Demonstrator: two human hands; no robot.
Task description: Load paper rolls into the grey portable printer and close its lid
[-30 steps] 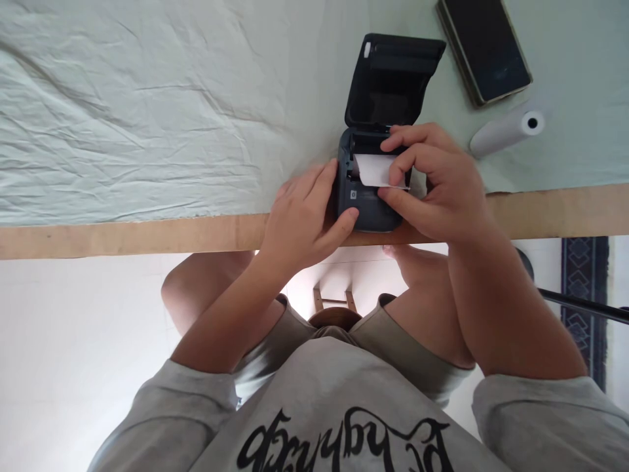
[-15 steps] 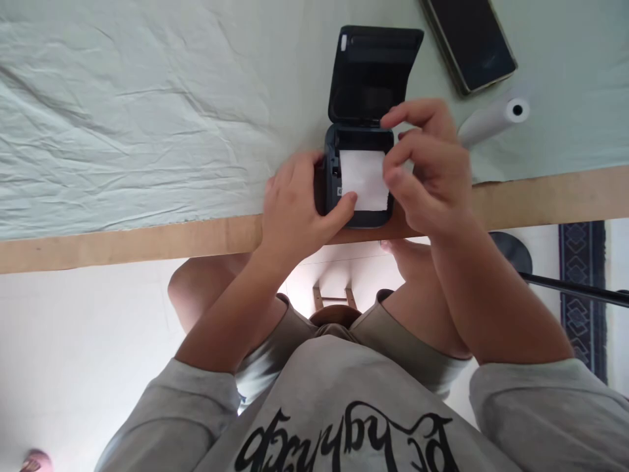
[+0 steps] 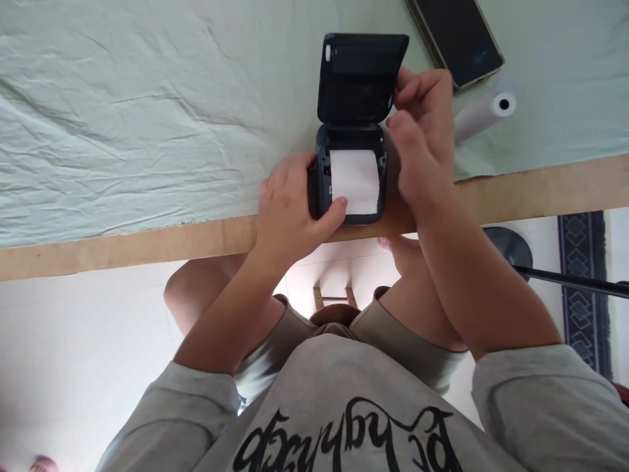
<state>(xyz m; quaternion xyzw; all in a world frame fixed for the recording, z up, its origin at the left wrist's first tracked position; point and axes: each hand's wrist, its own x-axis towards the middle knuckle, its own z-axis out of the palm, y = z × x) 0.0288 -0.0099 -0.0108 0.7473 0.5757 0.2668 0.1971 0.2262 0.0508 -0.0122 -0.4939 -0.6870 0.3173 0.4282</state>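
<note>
A small dark thermal printer (image 3: pixel 366 219) rests at the table's front edge with its lid (image 3: pixel 363 78) raised. White paper (image 3: pixel 358 177) lies over the printer's compartment, its torn end near the front rim. My left hand (image 3: pixel 289 210) is closed around the printer's left side, the thumb pressing on the paper's lower left corner. At the lid's right edge is my right hand (image 3: pixel 426 131), its curled fingers gripping that edge; some fingertips are hidden behind it.
Right of my right hand lies a white paper roll (image 3: pixel 484 115) with a dark core. A black phone (image 3: pixel 462 39) sits behind it. Pale green cloth (image 3: pixel 147 118) covers the table up to a wooden edge strip (image 3: pixel 196 239). A black stand (image 3: pixel 508 252) is on the floor.
My right hand has moved up from beside the paper to the lid's right edge. The paper's right side is now uncovered. My left hand keeps its hold.
</note>
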